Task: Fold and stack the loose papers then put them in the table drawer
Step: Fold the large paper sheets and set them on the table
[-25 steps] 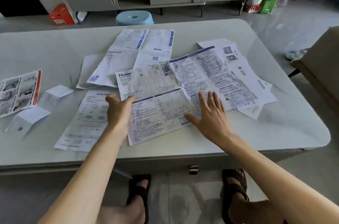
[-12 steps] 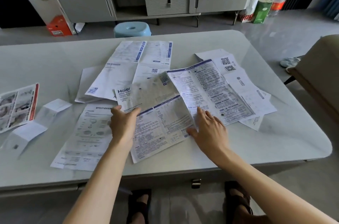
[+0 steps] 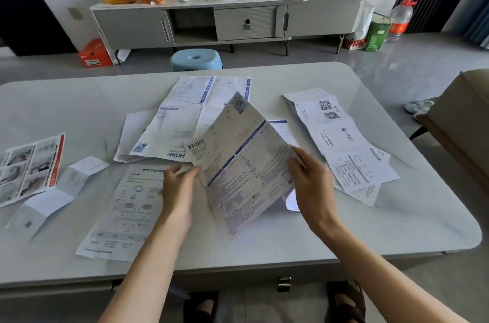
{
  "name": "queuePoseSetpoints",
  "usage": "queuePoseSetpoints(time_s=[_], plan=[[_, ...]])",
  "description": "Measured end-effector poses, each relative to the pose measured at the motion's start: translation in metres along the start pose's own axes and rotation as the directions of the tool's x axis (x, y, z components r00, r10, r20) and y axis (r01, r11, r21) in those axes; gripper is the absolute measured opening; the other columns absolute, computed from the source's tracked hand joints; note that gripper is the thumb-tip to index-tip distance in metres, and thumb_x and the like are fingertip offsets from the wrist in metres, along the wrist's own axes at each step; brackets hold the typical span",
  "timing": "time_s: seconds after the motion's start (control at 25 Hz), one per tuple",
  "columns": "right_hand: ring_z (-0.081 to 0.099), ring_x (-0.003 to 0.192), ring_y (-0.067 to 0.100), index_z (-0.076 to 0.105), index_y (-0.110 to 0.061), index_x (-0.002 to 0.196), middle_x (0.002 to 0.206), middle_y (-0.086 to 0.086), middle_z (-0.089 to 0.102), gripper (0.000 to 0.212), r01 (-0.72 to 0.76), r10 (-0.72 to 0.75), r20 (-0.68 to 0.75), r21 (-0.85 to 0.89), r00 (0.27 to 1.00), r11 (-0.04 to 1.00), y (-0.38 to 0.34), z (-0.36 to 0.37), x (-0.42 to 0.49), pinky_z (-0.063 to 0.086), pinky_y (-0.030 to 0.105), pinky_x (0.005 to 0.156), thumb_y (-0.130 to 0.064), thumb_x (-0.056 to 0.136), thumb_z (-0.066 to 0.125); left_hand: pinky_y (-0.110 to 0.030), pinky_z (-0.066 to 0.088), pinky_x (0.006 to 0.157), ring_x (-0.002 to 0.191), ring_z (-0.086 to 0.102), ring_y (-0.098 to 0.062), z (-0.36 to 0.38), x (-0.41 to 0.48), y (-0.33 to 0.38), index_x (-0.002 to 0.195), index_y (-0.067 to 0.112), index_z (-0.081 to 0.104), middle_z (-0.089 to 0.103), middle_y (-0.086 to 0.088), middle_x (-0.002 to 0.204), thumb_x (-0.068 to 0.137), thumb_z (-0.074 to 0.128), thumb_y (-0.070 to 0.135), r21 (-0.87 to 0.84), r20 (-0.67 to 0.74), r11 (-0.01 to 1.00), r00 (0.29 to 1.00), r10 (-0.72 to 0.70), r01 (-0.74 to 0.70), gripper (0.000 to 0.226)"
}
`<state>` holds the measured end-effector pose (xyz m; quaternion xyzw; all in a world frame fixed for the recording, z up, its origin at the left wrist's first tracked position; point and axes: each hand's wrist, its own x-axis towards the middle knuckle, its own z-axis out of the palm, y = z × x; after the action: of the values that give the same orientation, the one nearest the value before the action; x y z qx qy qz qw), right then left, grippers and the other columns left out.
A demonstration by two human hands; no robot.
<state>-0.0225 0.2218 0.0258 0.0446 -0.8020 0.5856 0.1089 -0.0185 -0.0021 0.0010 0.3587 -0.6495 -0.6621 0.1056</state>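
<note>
The left hand [image 3: 177, 185] and right hand [image 3: 311, 177] grip a printed sheet [image 3: 243, 164], tented above the tabletop [image 3: 397, 216]; other papers [image 3: 344, 142] lie around it.

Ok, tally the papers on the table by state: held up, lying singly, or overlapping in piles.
Held up: 1, held sheet
Lying singly: 3, red-edged leaflet, folded slip, diagram sheet
Overlapping: at least 4, in centre pile and right pile; layers hide the rest
Total: at least 8
</note>
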Motion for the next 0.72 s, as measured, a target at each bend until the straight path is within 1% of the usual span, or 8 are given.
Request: queuePoseSetpoints(time_s=[0.08, 0.16, 0.24, 0.28, 0.4, 0.56, 0.64, 0.72], plan=[[0.051, 0.063, 0.008, 0.071, -0.024, 0.109, 0.072, -0.010, 0.064, 0.025, 0.063, -0.054, -0.067, 0.128, 0.996, 0.990, -0.019, -0.007, 0.002, 0.040, 0.021, 0.059, -0.013, 0.098, 0.052, -0.032, 0.041, 0.096, 0.117, 0.056, -0.021, 0.004, -0.015, 0.011, 0.131, 0.018, 0.051, 0.060, -0.004, 0.127, 0.085, 0.068, 0.037, -0.064, 0.120, 0.997, 0.992, 0.049, -0.042, 0.053], [0.057, 0.065, 0.007, 0.069, -0.021, 0.119, 0.080, -0.009, 0.071, 0.029, 0.206, -0.198, -0.089, 0.092, 0.976, 0.974, -0.035, -0.011, -0.001, 0.044, 0.022, 0.061, -0.009, 0.097, 0.055, -0.038, 0.043, 0.103, 0.119, 0.059, -0.024, 0.008, -0.033, 0.026, 0.125, 0.020, 0.058, 0.061, -0.006, 0.128, 0.083, 0.064, 0.050, -0.298, 0.346, 0.952, 0.937, 0.043, 0.066, 0.052], [0.062, 0.073, -0.007, 0.069, -0.015, 0.120, 0.091, -0.014, 0.073, 0.030, 0.398, -0.398, 0.001, -0.030, 0.918, 0.917, -0.040, -0.005, -0.007, 0.045, 0.012, 0.070, -0.004, 0.094, 0.058, -0.050, 0.038, 0.110, 0.125, 0.056, -0.033, 0.010, -0.048, 0.042, 0.126, 0.017, 0.055, 0.058, -0.011, 0.130, 0.087, 0.053, 0.060, -0.459, 0.543, 0.864, 0.836, 0.086, 0.209, 0.058], [0.066, 0.091, -0.008, 0.069, -0.014, 0.120, 0.103, -0.013, 0.073, 0.029, 0.488, -0.482, 0.089, -0.061, 0.872, 0.871, -0.038, 0.000, -0.010, 0.047, 0.012, 0.084, -0.005, 0.094, 0.058, -0.053, 0.035, 0.112, 0.127, 0.053, -0.035, 0.011, -0.051, 0.046, 0.130, 0.015, 0.053, 0.057, -0.012, 0.135, 0.090, 0.047, 0.062, -0.485, 0.597, 0.842, 0.793, 0.122, 0.235, 0.062], [0.060, 0.121, 0.006, 0.069, -0.015, 0.122, 0.123, -0.006, 0.070, 0.028, 0.668, -0.593, 0.391, -0.081, 0.704, 0.740, -0.021, 0.015, -0.018, 0.045, 0.031, 0.106, -0.012, 0.096, 0.058, -0.047, 0.042, 0.105, 0.124, 0.058, -0.033, 0.015, -0.053, 0.043, 0.139, 0.011, 0.050, 0.059, -0.017, 0.137, 0.099, 0.040, 0.045, -0.470, 0.602, 0.841, 0.794, 0.083, 0.268, 0.053], [0.039, 0.139, 0.000, 0.061, -0.025, 0.132, 0.143, -0.009, 0.054, 0.045, 0.594, -0.367, 0.734, -0.062, 0.572, 0.802, -0.015, 0.014, -0.024, 0.027, 0.029, 0.118, -0.041, 0.090, 0.063, -0.042, 0.053, 0.087, 0.105, 0.068, -0.032, 0.006, -0.033, 0.026, 0.129, 0.005, 0.058, 0.067, -0.021, 0.123, 0.094, 0.048, 0.006, -0.343, 0.459, 0.893, 0.882, -0.110, 0.290, 0.037], [0.037, 0.139, -0.001, 0.061, -0.028, 0.131, 0.145, -0.011, 0.051, 0.051, 0.400, -0.286, 0.661, -0.024, 0.694, 0.916, -0.020, 0.002, -0.016, 0.026, 0.020, 0.115, -0.052, 0.086, 0.060, -0.040, 0.054, 0.083, 0.094, 0.071, -0.029, -0.006, -0.023, 0.025, 0.118, 0.007, 0.065, 0.069, -0.020, 0.117, 0.092, 0.052, 0.005, -0.279, 0.428, 0.927, 0.897, -0.113, 0.250, 0.030], [0.049, 0.126, -0.001, 0.061, -0.027, 0.130, 0.138, -0.018, 0.053, 0.048, 0.194, -0.156, 0.319, -0.089, 0.935, 0.977, -0.013, -0.011, 0.002, 0.037, 0.020, 0.104, -0.049, 0.087, 0.061, -0.037, 0.056, 0.075, 0.083, 0.073, -0.026, -0.016, -0.021, 0.028, 0.110, 0.007, 0.068, 0.074, -0.016, 0.105, 0.090, 0.055, 0.007, -0.255, 0.455, 0.929, 0.881, -0.129, 0.267, 0.024]])
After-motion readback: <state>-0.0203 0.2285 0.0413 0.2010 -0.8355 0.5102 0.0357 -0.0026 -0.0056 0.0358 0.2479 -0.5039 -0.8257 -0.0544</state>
